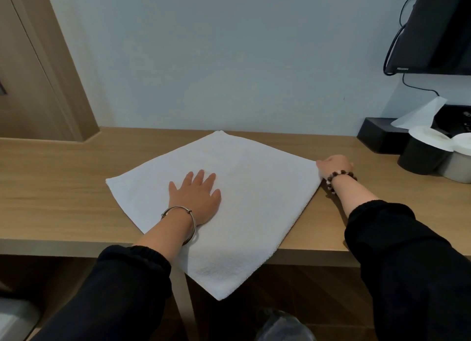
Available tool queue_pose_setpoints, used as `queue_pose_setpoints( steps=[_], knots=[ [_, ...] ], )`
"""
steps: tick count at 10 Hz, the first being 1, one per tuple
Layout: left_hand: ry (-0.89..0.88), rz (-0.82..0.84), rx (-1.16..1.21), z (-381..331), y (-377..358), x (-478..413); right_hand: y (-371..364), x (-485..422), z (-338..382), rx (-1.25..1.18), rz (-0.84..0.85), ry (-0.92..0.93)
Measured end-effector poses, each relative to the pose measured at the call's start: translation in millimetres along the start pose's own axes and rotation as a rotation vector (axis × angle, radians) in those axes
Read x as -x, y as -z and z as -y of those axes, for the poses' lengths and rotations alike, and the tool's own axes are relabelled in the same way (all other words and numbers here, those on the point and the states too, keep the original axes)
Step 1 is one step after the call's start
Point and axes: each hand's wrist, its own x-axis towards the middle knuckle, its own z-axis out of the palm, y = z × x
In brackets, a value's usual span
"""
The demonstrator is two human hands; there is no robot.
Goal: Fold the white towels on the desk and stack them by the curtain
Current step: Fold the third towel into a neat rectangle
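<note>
One white towel [254, 200] is lying on the wooden desk [51, 187], left hand [196, 197] pressing it with flat fingers, right hand [334, 166] pinching its corner.

Black elasticated sleeves [132, 271], silver bangle [179, 219] left wrist, beaded bracelet [340, 178] right wrist

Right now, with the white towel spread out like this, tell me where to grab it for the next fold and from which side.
Probably the near corner of the white towel, taken from the front. It overhangs the desk edge, so fingers can close round both faces. The left hand lies flat mid-towel, and the right hand holds the right corner.
</note>
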Motion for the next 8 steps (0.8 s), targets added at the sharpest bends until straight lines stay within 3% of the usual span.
queue_pose_setpoints(
  steps=[3,5,6,7,8],
  knots=[
    [0.002,0.002,0.006,0,1,1,12,-8,5,-0.103,0.096,-0.051],
    [0.011,0.002,0.006,-1,2,2,5,-11,-1,-0.148,0.002,-0.034],
    [0.018,0.005,0.010,-3,4,3,1,3,7,0.116,-0.079,0.040],
    [0.029,0.011,0.016,-4,5,5,1,36,32,0.231,-0.172,0.193],
    [0.053,0.018,0.027,-6,6,5,-14,91,61,0.294,-0.039,0.481]
  ],
)
